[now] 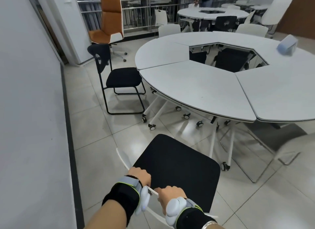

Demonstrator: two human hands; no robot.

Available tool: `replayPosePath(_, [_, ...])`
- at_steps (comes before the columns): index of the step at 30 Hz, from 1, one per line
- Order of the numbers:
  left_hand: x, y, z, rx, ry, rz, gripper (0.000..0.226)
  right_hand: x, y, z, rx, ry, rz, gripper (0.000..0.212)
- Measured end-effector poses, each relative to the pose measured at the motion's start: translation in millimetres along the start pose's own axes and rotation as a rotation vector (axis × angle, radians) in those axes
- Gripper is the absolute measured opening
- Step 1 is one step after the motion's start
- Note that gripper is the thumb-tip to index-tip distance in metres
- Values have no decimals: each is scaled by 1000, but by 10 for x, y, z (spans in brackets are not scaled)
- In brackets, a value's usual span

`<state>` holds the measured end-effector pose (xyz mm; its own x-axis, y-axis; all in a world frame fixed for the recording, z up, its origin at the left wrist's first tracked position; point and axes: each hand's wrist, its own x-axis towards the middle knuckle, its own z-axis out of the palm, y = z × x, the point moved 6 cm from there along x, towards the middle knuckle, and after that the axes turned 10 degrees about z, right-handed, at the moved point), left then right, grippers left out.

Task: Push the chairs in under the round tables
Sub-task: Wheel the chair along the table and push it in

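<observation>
A chair with a black seat [177,169] and a white frame stands on the tiles in front of me, a short way from the near round white table [196,85]. My left hand [140,175] and my right hand [170,197] both grip the white top edge of its backrest, side by side. A second black chair [122,78] with a black frame stands at the table's left edge, its seat just outside the rim. More black chairs show through the table's open centre. A further round table [213,13] stands behind.
A grey wall runs along my left. An orange and white office chair [109,24] stands by the railing at the back. White chairs sit at the far sides of both tables. A blue-white box [287,45] lies on the near table. Another person stands at the far table.
</observation>
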<state>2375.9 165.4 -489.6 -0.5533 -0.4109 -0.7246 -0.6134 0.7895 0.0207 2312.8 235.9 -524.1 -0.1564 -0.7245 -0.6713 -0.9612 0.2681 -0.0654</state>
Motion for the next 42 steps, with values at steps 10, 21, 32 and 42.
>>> replayPosePath(10, [170, -178, -90, 49, -23, -35, 31, 170, -37, -132, -36, 41, -73, 35])
replayPosePath(21, [570, -443, -431, 78, 64, -29, 33, 602, 119, -579, -29, 81, -18, 42])
replayPosePath(32, [1090, -661, -934, 204, 152, 4, 47, 1122, 426, -1093, 47, 199, 35, 29])
replayPosePath(42, [1503, -939, -1335, 271, 114, -24, 43, 1606, 516, -1427, 50, 238, 2, 26])
